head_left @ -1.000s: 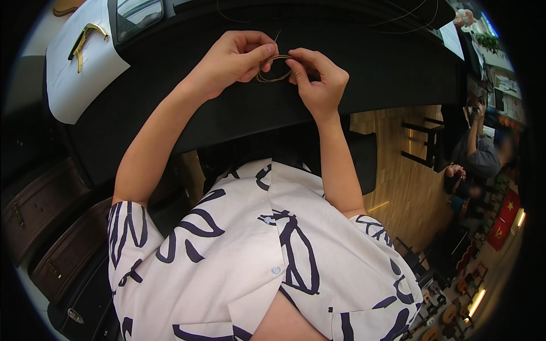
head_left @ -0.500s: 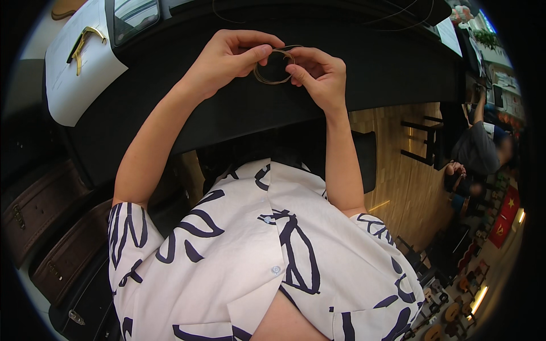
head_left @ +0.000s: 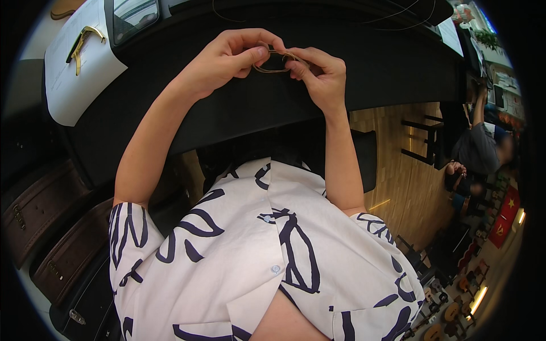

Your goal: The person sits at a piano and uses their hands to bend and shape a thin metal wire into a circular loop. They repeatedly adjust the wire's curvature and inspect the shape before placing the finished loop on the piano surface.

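Observation:
Between my hands, above the black tabletop [head_left: 170,116], is a coiled guitar string [head_left: 271,71], thin and bronze-coloured, wound in several loops. My left hand [head_left: 236,57] pinches the coil's left side between thumb and fingers. On the opposite side my right hand [head_left: 319,71] grips the loops with thumb and forefinger, the other fingers curled behind. The ring looks flattened and tilted, and the string's ends are too fine to make out.
A gold capo [head_left: 79,50] lies on a white paper sheet [head_left: 85,94] at the far left, near a dark glossy panel [head_left: 135,20]. Thin loose wires [head_left: 392,20] lie at the far edge. Brown cases [head_left: 48,207] stand at left; a stool [head_left: 424,139] and a person [head_left: 480,148] are at right.
The coil has tipped from a round ring to a narrow oval. My left fingers have shifted slightly on it, while my right hand stays nearly in place.

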